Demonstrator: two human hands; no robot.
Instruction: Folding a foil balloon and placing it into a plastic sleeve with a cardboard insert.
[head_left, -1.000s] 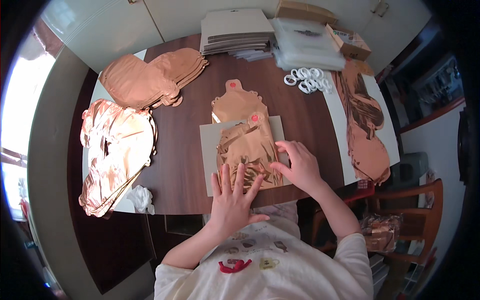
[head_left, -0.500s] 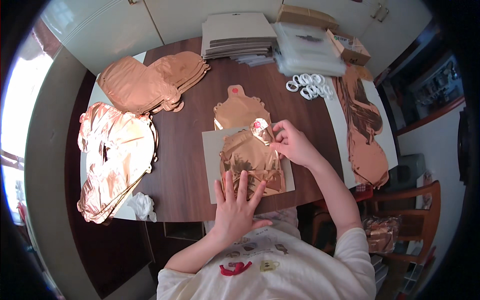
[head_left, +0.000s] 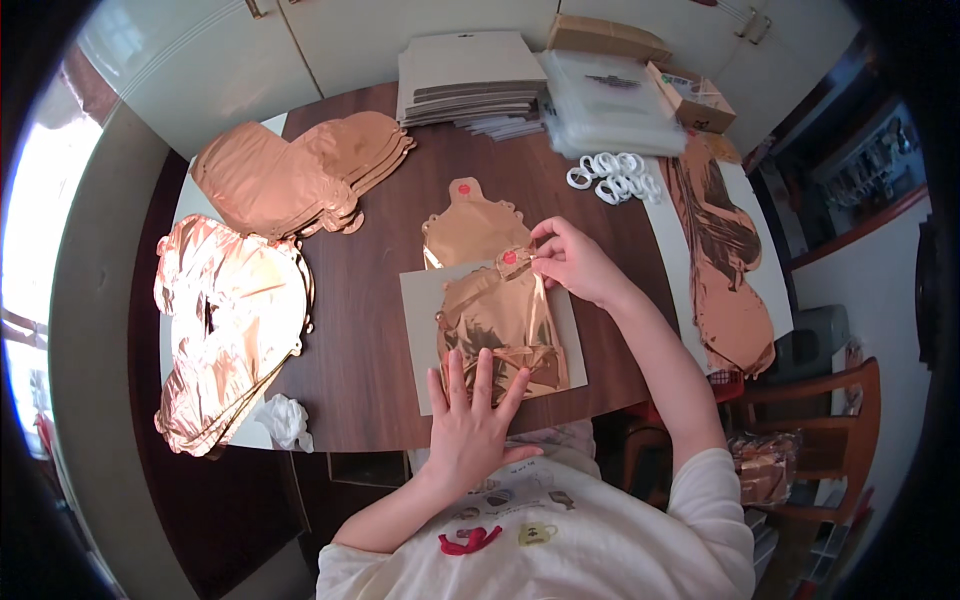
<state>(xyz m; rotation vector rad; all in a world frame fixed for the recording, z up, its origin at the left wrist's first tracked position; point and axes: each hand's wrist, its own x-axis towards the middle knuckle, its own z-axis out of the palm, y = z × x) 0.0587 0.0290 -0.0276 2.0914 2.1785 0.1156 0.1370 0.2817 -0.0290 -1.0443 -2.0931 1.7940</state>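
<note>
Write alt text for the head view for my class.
A person's left hand rests, fingers spread, on the near end of a coppery foil shape on pale card; the right hand is at its red-dotted tab. Foil stacks and white rings lie on the table.

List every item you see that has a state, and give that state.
left hand, spread, fingers on the foil
right hand, fingers bent at the foil's tab; grip unclear
foil piece on card, creased, lower end folded
grey card, flat beneath the foil
white rings, loosely heaped
grey boards, stacked
clear plastic bags, piled flat
small cardboard box, open-topped
white tissue, crumpled
</note>
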